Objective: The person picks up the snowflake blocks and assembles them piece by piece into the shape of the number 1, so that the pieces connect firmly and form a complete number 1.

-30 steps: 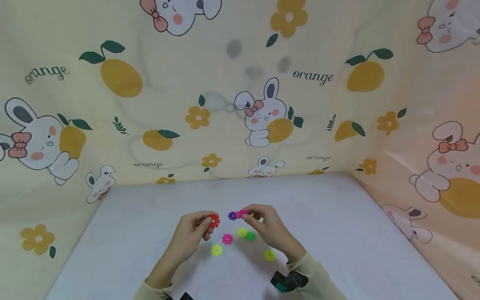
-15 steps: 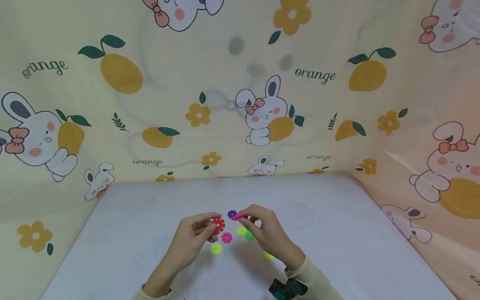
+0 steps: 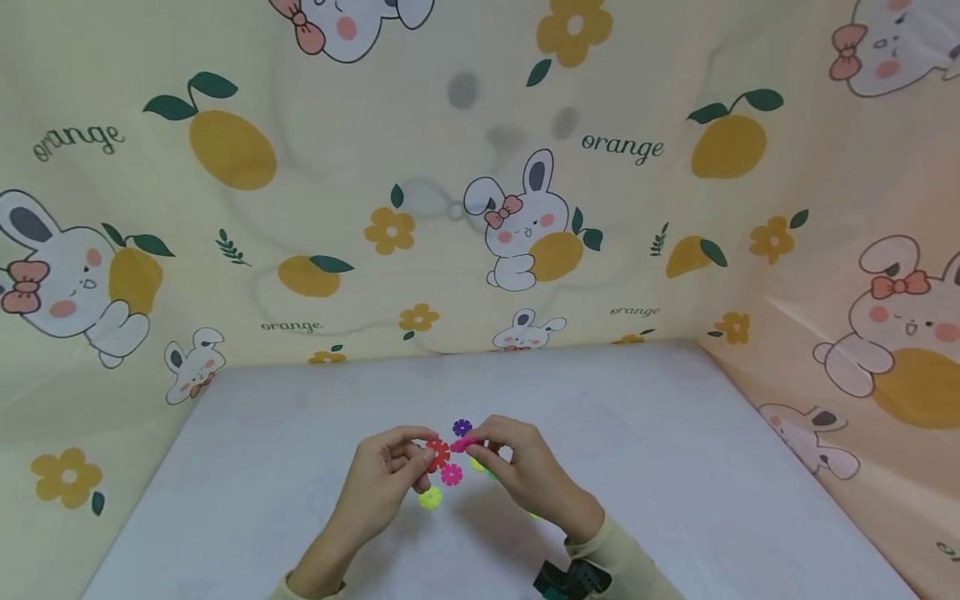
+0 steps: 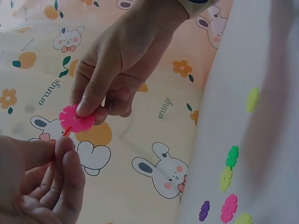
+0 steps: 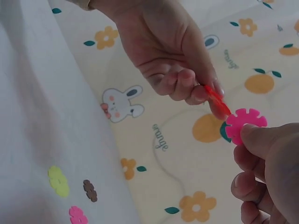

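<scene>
left hand [image 3: 390, 475] pinches a red snowflake disc [image 3: 437, 454] between thumb and curled fingers; flat thin plastic, notched rim, seen almost edge-on from the right wrist. right hand [image 3: 525, 475] pinches a pink snowflake disc [image 3: 462, 444] of the same type, thumb and forefinger clamped on one side of it; round, petal-like teeth with slots between, matte. the two discs meet edge to edge above the table [image 3: 675, 467], held at an angle to each other; cannot tell whether the slots are engaged.

both discs are held just above the middle of the table, nearer its front edge than the back one. table top is smooth, pale lilac-white, faint print.

loose discs lie flat on the table under and around the hands: purple disc [image 3: 462, 427] just behind the fingertips, second pink disc [image 3: 451, 474] right below the red one, yellow-green disc [image 3: 430, 498] nearer the front edge. the left wrist view shows more beside the right hand: a green disc [image 4: 232, 156] touching a yellow-green one [image 4: 226, 178], another yellow-green piece [image 4: 252, 99] well apart.

glossy cloth backdrop [image 3: 225, 250] with a rabbit and orange print walls the back and side edges. cream sleeve cuff [image 3: 600, 542] on the right wrist, with a dark strap [image 3: 570, 577] behind it.
</scene>
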A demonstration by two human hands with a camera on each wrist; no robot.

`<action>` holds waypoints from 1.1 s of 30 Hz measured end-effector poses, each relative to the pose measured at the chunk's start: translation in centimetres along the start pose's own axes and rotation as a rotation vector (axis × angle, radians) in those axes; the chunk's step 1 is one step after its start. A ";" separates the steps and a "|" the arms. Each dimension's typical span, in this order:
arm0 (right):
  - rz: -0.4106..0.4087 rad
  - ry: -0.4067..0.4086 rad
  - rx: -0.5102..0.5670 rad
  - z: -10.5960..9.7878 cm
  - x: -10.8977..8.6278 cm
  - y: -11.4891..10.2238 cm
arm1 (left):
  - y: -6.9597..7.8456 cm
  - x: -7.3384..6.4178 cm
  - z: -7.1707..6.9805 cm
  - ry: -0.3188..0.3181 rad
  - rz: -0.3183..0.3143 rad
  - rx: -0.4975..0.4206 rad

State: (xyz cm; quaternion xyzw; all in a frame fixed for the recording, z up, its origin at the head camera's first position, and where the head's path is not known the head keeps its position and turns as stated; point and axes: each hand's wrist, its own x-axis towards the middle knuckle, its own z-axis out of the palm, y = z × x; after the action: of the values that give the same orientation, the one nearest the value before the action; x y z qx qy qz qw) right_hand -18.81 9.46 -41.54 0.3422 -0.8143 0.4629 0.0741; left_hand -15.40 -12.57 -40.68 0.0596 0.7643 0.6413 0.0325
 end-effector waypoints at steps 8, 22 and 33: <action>-0.018 0.002 -0.019 0.1 0.0 -0.1 | -0.2 -0.1 -0.1 -0.024 0.002 -0.075; -0.181 0.094 -0.181 1.2 -0.2 0.3 | -0.6 -0.1 0.5 -0.046 0.046 -0.206; -0.253 0.122 -0.245 2.2 -0.1 0.6 | -0.5 -0.2 0.6 0.008 -0.040 -0.196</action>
State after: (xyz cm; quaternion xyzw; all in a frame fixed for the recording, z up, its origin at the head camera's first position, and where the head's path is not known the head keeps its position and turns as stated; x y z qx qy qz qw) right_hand -18.70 7.93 -43.26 0.4015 -0.8091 0.3671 0.2222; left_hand -15.13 -12.07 -41.29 0.0383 0.6990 0.7125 0.0479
